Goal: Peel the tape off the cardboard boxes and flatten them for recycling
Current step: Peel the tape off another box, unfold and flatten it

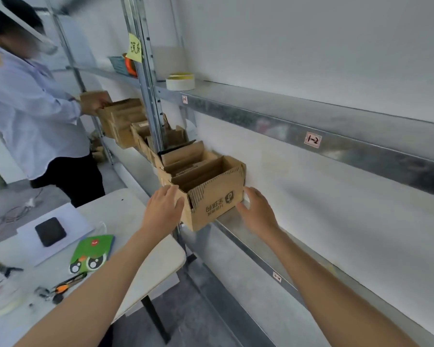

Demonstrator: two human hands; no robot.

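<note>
The nearest cardboard box [212, 204] sits on the lower shelf [238, 229] of a metal rack, its near corner jutting past the shelf's front edge. Its top is open, the front rim is torn so the corrugation shows, and flat pieces of cardboard stand on edge inside. Printing on the front face reads upside down.

The left hand [164, 209] lies against the box's left corner, fingers fairly straight and laid over the edge; its grip is open, not curled round anything. The right hand [257, 211] is at the box's right side with fingers spread, its grip open too; whether the fingertips touch the cardboard is hard to tell.

Behind this box a row of more open boxes [125, 121] runs along the same shelf, past an upright post [148, 96] with a yellow note [135, 48] stuck to it. On the upper shelf [311, 113] rest two stacked tape rolls [180, 80], and a small label [313, 140] marked "1-2" is on its front lip.

To the left stands a white worktop [145, 259] carrying a sheet of paper [68, 221] with a black pad [50, 231] on it, a green pouch [92, 251] and an orange-handled tool [65, 286]. Further left another person [30, 101] in a pale shirt has a hand at the far boxes.
</note>
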